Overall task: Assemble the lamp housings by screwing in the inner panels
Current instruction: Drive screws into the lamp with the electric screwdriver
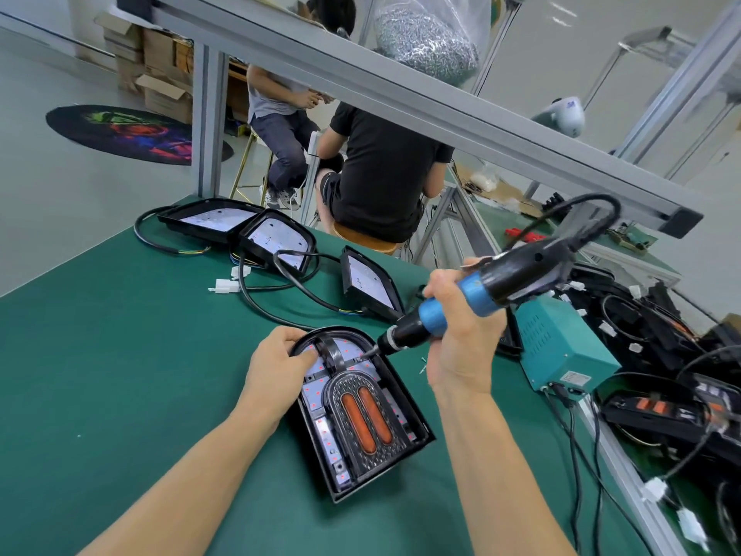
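Driving a screw into the top of the lamp panel.

The right hand (461, 339) is wrapped around the electric screwdriver (473, 294), its tip down on the inner panel (320, 395) near the curved top edge. The left hand (276, 367) grips the rim of the lamp housing (413, 419), thumb pressing the panel flat on the green table (120, 355). I'd say keep the bit square to the screw and the housing pinned. Three other housings (276, 238) lie beyond.

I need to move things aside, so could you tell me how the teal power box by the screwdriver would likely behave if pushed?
The teal power box looks metal and blocky, so probably stiff, fairly heavy, unlikely to tip. Cables plugged in low on its front would likely drag.
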A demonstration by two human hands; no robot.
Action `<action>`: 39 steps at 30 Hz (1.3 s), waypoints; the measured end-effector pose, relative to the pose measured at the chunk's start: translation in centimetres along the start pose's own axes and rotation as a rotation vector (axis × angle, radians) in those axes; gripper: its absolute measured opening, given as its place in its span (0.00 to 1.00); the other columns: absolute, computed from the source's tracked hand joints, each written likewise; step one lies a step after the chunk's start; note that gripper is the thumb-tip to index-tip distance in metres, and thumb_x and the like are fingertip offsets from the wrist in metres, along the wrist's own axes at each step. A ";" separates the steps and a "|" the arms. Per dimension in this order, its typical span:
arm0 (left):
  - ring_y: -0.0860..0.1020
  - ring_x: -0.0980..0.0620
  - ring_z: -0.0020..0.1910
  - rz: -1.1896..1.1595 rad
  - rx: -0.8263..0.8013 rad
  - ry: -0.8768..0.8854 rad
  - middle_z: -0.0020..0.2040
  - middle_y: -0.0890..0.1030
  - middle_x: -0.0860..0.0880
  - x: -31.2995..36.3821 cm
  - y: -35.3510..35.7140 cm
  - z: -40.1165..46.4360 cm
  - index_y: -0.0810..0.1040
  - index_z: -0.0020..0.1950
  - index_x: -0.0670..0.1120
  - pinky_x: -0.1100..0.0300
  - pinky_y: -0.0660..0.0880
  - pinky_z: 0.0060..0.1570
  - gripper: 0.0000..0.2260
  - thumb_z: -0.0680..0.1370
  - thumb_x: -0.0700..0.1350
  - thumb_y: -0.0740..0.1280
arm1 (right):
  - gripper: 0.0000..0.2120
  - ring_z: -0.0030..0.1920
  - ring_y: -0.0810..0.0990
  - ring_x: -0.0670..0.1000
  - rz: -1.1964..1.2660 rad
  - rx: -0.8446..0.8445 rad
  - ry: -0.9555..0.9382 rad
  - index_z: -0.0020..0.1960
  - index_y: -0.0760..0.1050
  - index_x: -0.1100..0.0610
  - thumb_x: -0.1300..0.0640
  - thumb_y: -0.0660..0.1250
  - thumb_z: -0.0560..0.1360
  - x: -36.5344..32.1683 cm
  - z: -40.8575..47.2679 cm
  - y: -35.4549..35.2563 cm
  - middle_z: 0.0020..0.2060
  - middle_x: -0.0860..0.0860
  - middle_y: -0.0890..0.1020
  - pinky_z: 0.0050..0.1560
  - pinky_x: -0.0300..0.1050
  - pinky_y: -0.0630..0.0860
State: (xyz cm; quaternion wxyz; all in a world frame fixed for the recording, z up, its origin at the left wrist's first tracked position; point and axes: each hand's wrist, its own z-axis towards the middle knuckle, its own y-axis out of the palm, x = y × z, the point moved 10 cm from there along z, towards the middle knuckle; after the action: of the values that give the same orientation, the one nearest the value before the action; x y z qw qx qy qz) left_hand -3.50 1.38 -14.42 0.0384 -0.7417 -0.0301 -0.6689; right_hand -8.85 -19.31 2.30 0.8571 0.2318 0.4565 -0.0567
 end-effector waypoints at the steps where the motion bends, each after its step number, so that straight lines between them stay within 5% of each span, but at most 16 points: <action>1: 0.81 0.49 0.44 -0.008 -0.002 0.005 0.44 0.83 0.50 0.0 0.0 0.0 0.76 0.47 0.49 0.56 0.75 0.43 0.08 0.75 0.35 0.67 | 0.14 0.34 0.76 0.48 0.028 0.070 -0.005 0.40 0.76 0.50 0.70 0.70 0.70 -0.2 0.2 -0.9 0.34 0.51 0.76 0.47 0.44 0.75; 4: 0.80 0.51 0.44 -0.022 -0.004 0.023 0.45 0.82 0.52 0.1 -0.1 -0.2 0.76 0.47 0.50 0.59 0.74 0.42 0.10 0.75 0.35 0.66 | 0.14 0.35 0.76 0.49 0.104 0.184 -0.020 0.47 0.70 0.54 0.69 0.70 0.71 -1.4 0.9 -3.3 0.33 0.48 0.77 0.50 0.47 0.75; 11: 0.79 0.49 0.48 0.077 0.039 0.042 0.46 0.82 0.54 0.1 -0.5 -0.4 0.76 0.46 0.54 0.51 0.75 0.53 0.11 0.76 0.37 0.64 | 0.10 0.29 0.76 0.45 0.208 0.296 -0.062 0.47 0.71 0.56 0.69 0.67 0.74 -4.1 1.0 -8.5 0.31 0.47 0.77 0.36 0.39 0.76; 15: 0.76 0.46 0.51 0.319 0.117 0.105 0.49 0.80 0.49 0.7 -1.5 -0.7 0.76 0.53 0.51 0.53 0.71 0.50 0.11 0.77 0.37 0.62 | 0.11 0.28 0.75 0.44 0.232 0.359 -0.069 0.46 0.71 0.53 0.69 0.64 0.76 -4.9 -0.5 -11.5 0.29 0.45 0.76 0.36 0.38 0.75; 20: 0.72 0.40 0.58 0.636 0.168 0.162 0.59 0.78 0.43 1.7 -1.6 -1.2 0.77 0.61 0.44 0.48 0.67 0.58 0.17 0.74 0.33 0.60 | 0.12 0.28 0.72 0.45 0.224 0.431 -0.113 0.46 0.70 0.52 0.69 0.62 0.76 -5.7 -2.1 -14.5 0.28 0.45 0.73 0.38 0.39 0.73; 26: 0.67 0.42 0.63 0.550 0.245 0.111 0.63 0.74 0.43 2.6 -2.4 -2.2 0.74 0.65 0.45 0.48 0.59 0.65 0.19 0.74 0.36 0.63 | 0.11 0.29 0.73 0.45 0.220 0.464 -0.108 0.46 0.70 0.53 0.69 0.63 0.76 -5.8 -2.9 -17.0 0.28 0.45 0.74 0.39 0.39 0.74; 29: 0.70 0.40 0.60 0.553 0.293 0.305 0.61 0.75 0.45 6.3 -1.4 -3.4 0.76 0.61 0.46 0.49 0.60 0.63 0.17 0.73 0.35 0.65 | 0.11 0.29 0.73 0.45 0.240 0.470 -0.097 0.46 0.70 0.53 0.69 0.63 0.76 -5.7 -3.0 -18.0 0.29 0.46 0.74 0.40 0.40 0.74; 33: 0.75 0.50 0.52 0.565 0.054 0.607 0.51 0.81 0.51 11.5 5.9 -5.1 0.81 0.51 0.48 0.54 0.69 0.59 0.11 0.73 0.36 0.67 | 0.11 0.29 0.73 0.45 0.251 0.488 -0.103 0.47 0.70 0.54 0.69 0.64 0.75 -5.9 -3.1 -18.8 0.28 0.45 0.75 0.40 0.40 0.75; 39: 0.78 0.51 0.48 1.055 -0.605 0.565 0.49 0.82 0.53 9.1 21.0 -4.9 0.82 0.48 0.52 0.56 0.74 0.51 0.11 0.75 0.38 0.65 | 0.11 0.28 0.74 0.45 0.206 0.503 -0.132 0.48 0.70 0.54 0.69 0.65 0.75 -6.5 -3.6 -19.2 0.27 0.45 0.75 0.38 0.39 0.76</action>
State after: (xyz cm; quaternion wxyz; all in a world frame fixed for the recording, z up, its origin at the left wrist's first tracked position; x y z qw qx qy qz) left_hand -5.36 -20.04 -5.20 0.1572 -0.4316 0.5367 -0.7078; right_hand -21.26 -35.49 -0.76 0.8018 0.4784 0.3451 -0.0958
